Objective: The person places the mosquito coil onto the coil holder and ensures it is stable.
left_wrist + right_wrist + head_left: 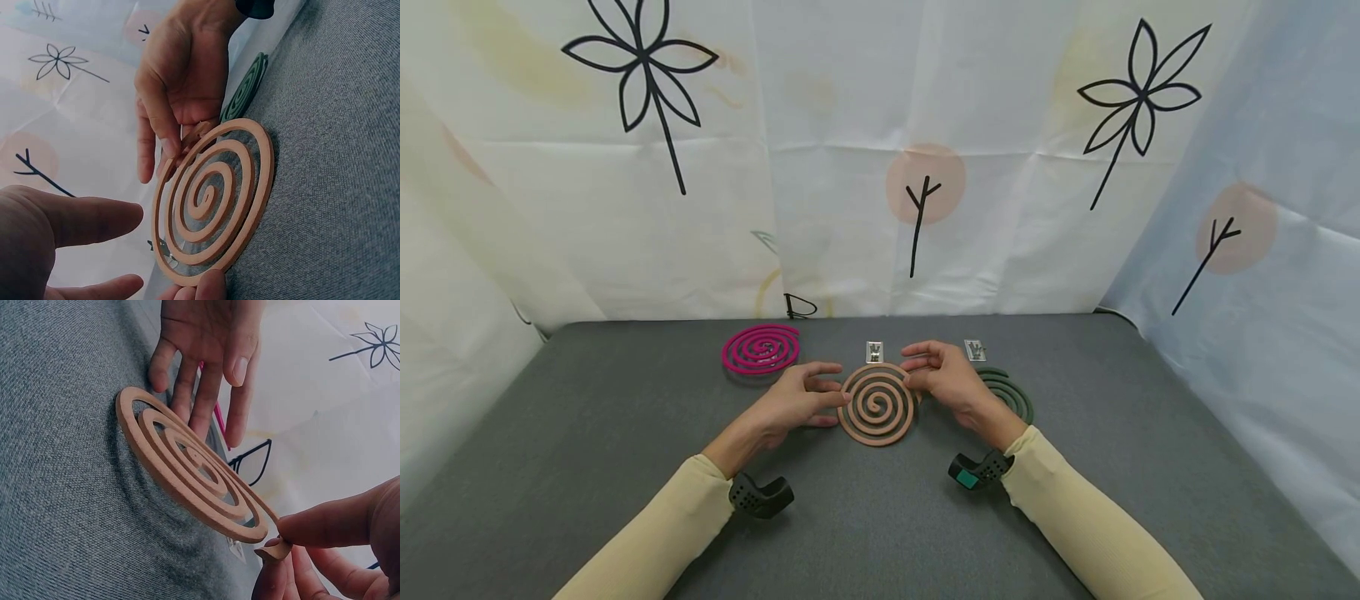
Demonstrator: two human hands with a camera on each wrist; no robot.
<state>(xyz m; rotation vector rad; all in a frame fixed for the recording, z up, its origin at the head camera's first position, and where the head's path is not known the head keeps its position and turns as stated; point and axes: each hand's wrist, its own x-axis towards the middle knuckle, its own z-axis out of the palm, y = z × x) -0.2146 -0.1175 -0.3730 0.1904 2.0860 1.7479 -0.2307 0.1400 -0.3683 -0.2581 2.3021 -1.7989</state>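
So: tan mosquito coil (875,408) between both hands, right hand (951,379) pinching, left hand (801,396) spread.
Head: coil over the mid worktop (880,525), metal stand (875,352) just behind it, green coil (1011,398) partly hidden by the right hand and wrist, magenta coil (762,350) beyond the left hand. Left wrist: left thumb and fingers well apart, no grasp; fingertip overlaps the rim, light contact likely. Right wrist: right thumb and fingers pinch the outer tail end; coil tilted, left fingers extended behind the far rim. Clearance under it: can't tell. Judgement: coil looks brittle, so pinch lightly, don't twist the tail, support the opposite rim with flat left fingers, keep windings in plane.
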